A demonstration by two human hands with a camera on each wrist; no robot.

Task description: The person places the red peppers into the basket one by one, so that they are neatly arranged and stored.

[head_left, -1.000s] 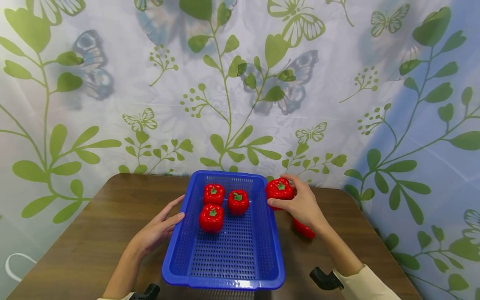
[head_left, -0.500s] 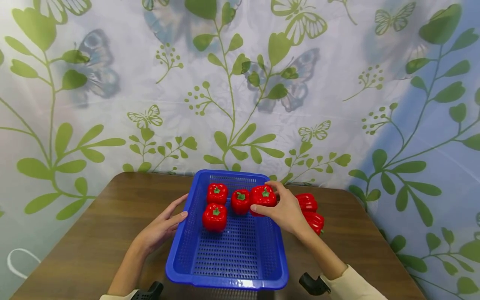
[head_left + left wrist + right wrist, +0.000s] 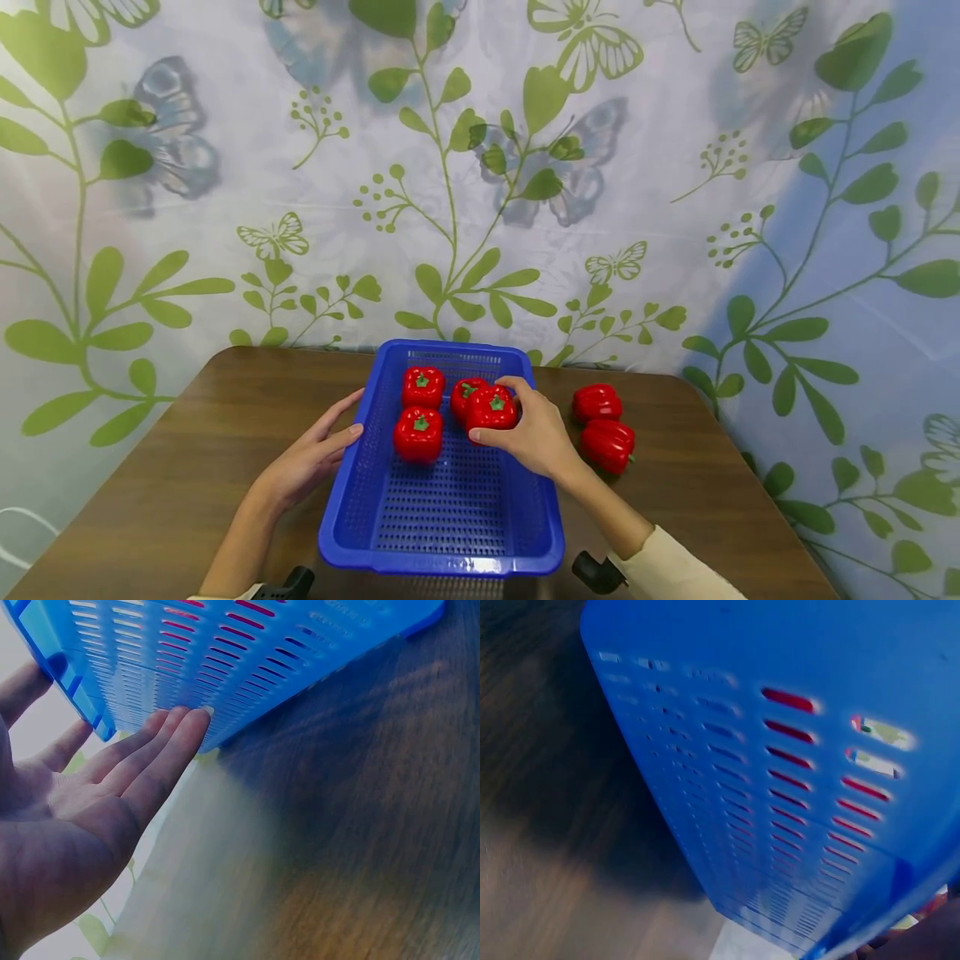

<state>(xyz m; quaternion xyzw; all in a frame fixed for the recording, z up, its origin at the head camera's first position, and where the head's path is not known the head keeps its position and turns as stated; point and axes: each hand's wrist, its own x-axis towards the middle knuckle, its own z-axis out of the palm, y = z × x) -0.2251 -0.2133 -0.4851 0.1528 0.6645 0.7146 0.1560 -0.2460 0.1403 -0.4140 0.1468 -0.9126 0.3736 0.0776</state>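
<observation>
My right hand (image 3: 536, 433) grips a red bell pepper (image 3: 492, 410) with a green stem, over the inside of the blue basket (image 3: 442, 562). Beside that pepper, partly covered by it, is another bell pepper (image 3: 464, 393). Two more lie at the basket's left side, a rear bell pepper (image 3: 423, 387) and a front bell pepper (image 3: 418, 437). My left hand (image 3: 303, 460) touches the basket's left side, its fingers extended along the slotted outer wall (image 3: 232, 667) in the left wrist view. Seen from the right wrist, the basket wall (image 3: 780, 645) hides most of the right hand.
Two bell peppers lie on their sides on the brown wooden table (image 3: 667, 500) right of the basket: a rear one (image 3: 597, 402) and a front one (image 3: 608, 445). Behind the table hangs a curtain (image 3: 480, 208) printed with leaves and butterflies.
My right hand has carried the bell pepper from over the basket's right rim leftward into the basket, close to the middle pepper. The left hand stays at the basket's left side.
</observation>
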